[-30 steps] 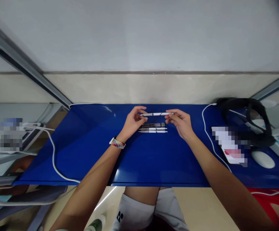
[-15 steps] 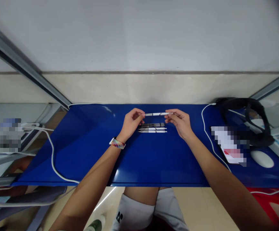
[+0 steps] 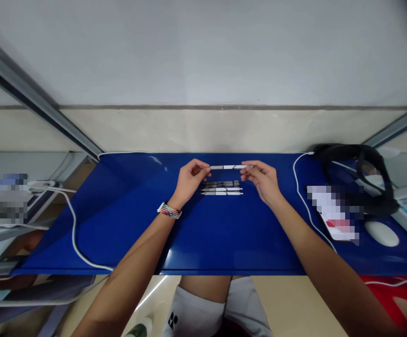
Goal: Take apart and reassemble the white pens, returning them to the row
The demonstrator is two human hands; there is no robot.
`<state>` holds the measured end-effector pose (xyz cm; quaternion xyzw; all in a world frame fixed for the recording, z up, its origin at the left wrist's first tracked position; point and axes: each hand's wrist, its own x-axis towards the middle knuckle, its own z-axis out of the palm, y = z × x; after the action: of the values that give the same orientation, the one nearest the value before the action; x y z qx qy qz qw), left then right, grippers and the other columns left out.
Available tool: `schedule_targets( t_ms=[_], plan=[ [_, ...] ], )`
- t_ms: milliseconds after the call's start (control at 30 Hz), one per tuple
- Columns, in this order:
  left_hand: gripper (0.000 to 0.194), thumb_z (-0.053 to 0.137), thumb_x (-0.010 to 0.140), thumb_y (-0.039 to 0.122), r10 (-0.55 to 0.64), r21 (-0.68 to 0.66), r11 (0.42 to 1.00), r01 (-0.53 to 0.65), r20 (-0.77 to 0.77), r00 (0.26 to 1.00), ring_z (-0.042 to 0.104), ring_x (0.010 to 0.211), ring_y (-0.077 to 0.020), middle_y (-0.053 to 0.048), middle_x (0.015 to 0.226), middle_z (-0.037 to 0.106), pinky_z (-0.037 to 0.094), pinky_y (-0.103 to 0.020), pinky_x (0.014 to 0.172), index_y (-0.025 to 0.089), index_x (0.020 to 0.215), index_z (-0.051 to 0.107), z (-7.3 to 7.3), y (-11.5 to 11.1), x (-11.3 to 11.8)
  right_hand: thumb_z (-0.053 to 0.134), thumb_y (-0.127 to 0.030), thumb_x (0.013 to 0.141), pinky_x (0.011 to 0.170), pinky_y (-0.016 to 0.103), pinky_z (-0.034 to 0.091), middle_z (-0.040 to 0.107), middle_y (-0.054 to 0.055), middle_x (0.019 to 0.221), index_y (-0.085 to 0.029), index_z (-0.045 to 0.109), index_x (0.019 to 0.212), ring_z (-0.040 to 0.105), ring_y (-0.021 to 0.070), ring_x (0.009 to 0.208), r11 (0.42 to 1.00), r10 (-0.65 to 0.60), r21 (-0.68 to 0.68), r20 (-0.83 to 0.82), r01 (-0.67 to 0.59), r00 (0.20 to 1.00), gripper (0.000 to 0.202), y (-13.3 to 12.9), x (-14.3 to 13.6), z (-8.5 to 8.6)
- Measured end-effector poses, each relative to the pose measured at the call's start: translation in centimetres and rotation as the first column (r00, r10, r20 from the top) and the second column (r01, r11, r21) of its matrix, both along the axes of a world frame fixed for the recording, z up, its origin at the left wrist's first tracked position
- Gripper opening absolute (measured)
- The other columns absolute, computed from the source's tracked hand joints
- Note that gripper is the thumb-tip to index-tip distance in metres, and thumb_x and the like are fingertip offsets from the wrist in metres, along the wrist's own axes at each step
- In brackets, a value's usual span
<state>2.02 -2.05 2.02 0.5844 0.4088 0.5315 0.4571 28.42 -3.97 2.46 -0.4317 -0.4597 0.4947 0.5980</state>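
Observation:
A white and grey pen (image 3: 228,167) is held level between my two hands. My left hand (image 3: 192,178) pinches its grey end, the fingers closed on the tip. The white end is in the fingertips of my right hand (image 3: 262,179). Just below it on the blue table (image 3: 206,234), several pens lie side by side in a row: two white and grey pens (image 3: 224,191) in front and darker pens (image 3: 224,184) behind them. My fingers hide parts of the held pen's ends.
On the right are a black looped headset-like thing (image 3: 379,187), a blurred-out phone (image 3: 336,220) and a white mouse (image 3: 381,233). White cables (image 3: 72,224) run along both sides. A wall (image 3: 217,128) rises behind the table.
Hardly anything differs. Both hands keep hold of the pen, and the left hand sits very slightly further left. The whole view has shifted slightly.

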Motion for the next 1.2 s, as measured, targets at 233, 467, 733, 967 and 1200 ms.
schedule_targets(
  t_ms=[233,467,733,967,1200],
  plan=[
    [0.016,0.078,0.095,0.030,-0.071,0.083,0.994,0.068,0.039,0.997,0.079,0.089,-0.0155,-0.006,0.104,0.076,0.059,-0.027,0.074,0.018,0.090,0.069,0.01,-0.16,-0.14,0.090,-0.040,0.082,0.068,0.037,0.063,0.081,0.003,0.080,-0.023,0.087,0.100,0.074,0.0182,0.067,1.000,0.012,-0.012,-0.030,-0.013,0.999,0.024,-0.08,-0.03,0.18],
    [0.033,0.078,0.099,0.047,-0.080,-0.032,0.996,0.083,0.087,0.993,0.071,0.067,-0.0132,-0.001,0.081,0.075,0.057,-0.027,0.065,0.020,0.110,0.062,0.24,-0.19,0.30,0.090,-0.041,0.083,0.069,0.037,0.063,0.081,0.003,0.081,-0.024,0.087,0.100,0.074,0.0180,0.067,1.000,0.014,-0.011,-0.024,-0.015,1.000,0.024,-0.11,-0.03,0.20],
    [0.024,0.087,0.090,0.035,-0.052,0.066,0.996,0.053,-0.014,0.999,0.073,0.077,-0.0145,-0.002,0.083,0.076,0.053,-0.024,0.065,0.020,0.099,0.070,0.64,-0.30,-0.16,0.093,-0.041,0.080,0.069,0.035,0.062,0.082,0.003,0.080,-0.024,0.088,0.098,0.074,0.0173,0.067,1.000,0.023,-0.012,-0.050,-0.024,0.998,0.025,-0.20,-0.19,0.27],
    [0.029,0.077,0.100,0.047,-0.135,-0.029,0.990,0.137,0.069,0.988,0.072,0.065,-0.0127,-0.001,0.082,0.074,0.053,-0.024,0.058,0.020,0.107,0.068,0.54,-0.22,-0.09,0.092,-0.039,0.082,0.070,0.036,0.062,0.082,0.003,0.081,-0.024,0.088,0.099,0.074,0.0174,0.068,0.999,0.042,0.005,-0.050,-0.042,0.998,0.023,-0.22,-0.13,0.24],
    [0.025,0.087,0.091,0.035,-0.090,-0.001,0.996,0.090,-0.020,0.996,0.077,0.082,-0.0152,-0.004,0.095,0.077,0.056,-0.023,0.065,0.019,0.103,0.072,0.24,-0.17,-0.17,0.090,-0.036,0.084,0.073,0.037,0.063,0.082,0.004,0.082,-0.023,0.088,0.102,0.074,0.0177,0.069,0.999,0.033,-0.012,-0.020,-0.033,0.999,0.022,-0.16,-0.14,-0.14]
  ],
)
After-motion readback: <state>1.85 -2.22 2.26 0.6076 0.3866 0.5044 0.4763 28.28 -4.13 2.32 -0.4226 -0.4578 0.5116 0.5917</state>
